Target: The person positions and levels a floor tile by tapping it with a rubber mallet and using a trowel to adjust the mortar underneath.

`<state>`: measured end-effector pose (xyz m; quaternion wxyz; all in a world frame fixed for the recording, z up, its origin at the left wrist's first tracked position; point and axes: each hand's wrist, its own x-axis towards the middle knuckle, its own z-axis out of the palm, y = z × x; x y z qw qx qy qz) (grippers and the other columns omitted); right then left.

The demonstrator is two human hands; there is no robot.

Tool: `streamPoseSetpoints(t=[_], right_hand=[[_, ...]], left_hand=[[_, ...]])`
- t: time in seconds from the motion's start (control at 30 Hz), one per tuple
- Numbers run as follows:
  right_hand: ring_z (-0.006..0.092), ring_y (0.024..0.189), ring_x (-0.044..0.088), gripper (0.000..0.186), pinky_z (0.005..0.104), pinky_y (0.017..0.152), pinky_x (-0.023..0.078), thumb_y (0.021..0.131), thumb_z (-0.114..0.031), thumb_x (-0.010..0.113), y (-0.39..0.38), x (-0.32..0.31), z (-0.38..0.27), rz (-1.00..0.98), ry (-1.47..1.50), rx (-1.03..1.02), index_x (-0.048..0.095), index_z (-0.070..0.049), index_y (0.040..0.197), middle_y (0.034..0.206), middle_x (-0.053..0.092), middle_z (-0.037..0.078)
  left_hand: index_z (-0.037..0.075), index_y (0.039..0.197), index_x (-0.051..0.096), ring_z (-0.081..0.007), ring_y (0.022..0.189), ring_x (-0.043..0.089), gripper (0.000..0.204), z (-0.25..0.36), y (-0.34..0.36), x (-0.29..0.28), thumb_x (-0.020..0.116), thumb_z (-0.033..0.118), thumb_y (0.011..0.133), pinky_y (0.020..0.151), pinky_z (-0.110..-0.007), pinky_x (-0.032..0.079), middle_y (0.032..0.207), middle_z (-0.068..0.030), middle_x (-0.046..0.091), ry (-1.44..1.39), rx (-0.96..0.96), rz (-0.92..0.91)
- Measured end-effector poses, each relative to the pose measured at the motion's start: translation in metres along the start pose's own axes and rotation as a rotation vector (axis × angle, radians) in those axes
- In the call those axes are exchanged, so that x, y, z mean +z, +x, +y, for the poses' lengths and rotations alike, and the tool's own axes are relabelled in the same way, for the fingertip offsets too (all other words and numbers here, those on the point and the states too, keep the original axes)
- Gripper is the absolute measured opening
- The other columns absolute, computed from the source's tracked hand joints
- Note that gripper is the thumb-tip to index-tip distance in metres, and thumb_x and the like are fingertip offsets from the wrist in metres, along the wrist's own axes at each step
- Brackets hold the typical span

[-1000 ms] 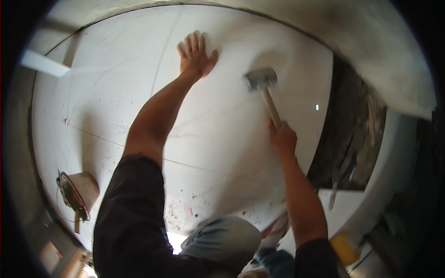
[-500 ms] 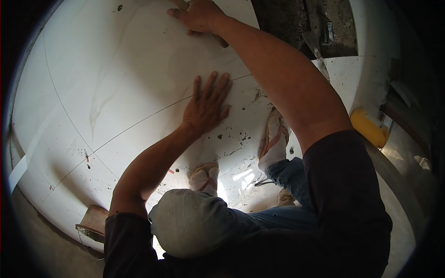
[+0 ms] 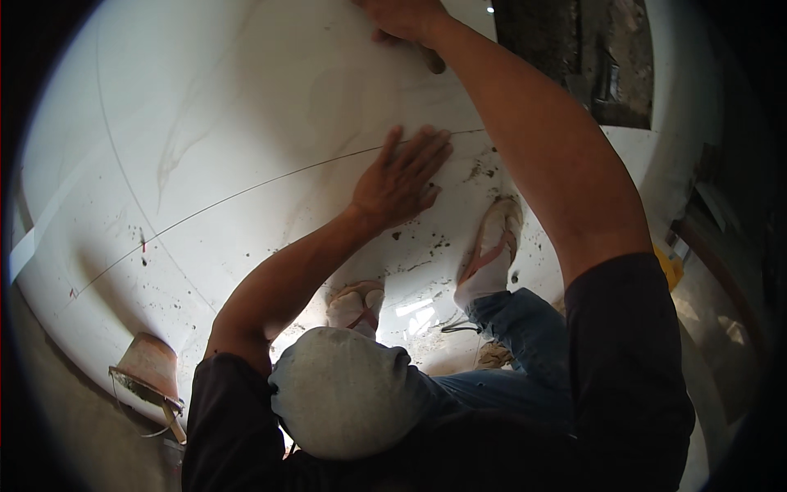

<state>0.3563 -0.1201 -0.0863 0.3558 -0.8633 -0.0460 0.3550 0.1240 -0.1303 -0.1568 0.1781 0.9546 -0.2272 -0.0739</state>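
Left hand [image 3: 402,176] flat, fingers spread, palm pressed on the white floor tile [image 3: 246,107] beside a thin joint line. Right hand [image 3: 402,18] at the top edge, clenched around a dark handle [image 3: 432,59], only its short end visible below the fist. Two sandalled feet [image 3: 492,246] planted on the speckled tile near the left hand. Rusty trowel [image 3: 152,373] lying at lower left, on the tile's edge, well apart from both hands.

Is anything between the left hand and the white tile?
Nothing visible. The left hand lies flat on the white tile, fingers spread beside the thin joint line. The right hand grips a handle farther up; its head is out of view.
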Motion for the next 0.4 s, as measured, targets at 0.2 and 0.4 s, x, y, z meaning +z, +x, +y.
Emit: streamPoseSetpoints(t=[0.2,0.4], right_hand=[[0.0229,0.067,0.066,0.056,0.0378,0.064,0.054,0.088,-0.045,0.059,0.008,-0.005,0.017,-0.054,-0.042,-0.011,0.06,0.006,0.111,0.085,0.065,0.016],[0.0268,0.075,0.068,0.06,0.034,0.071,0.053,0.088,-0.056,0.051,0.013,-0.009,0.035,0.012,-0.396,-0.243,0.067,0.001,0.094,0.076,0.067,0.015]], left_hand=[[0.019,0.147,0.027,-0.0312,0.143,0.014,0.068,-0.072,-0.098,-0.041,0.051,0.044,0.088,0.113,-0.055,0.008,0.156,-0.009,0.015,0.081,-0.564,-0.145],[0.017,0.148,0.025,-0.0309,0.143,0.014,0.069,-0.202,-0.244,-0.065,0.047,0.051,0.091,0.113,-0.054,0.009,0.155,-0.0133,0.013,0.303,-0.926,0.246]])
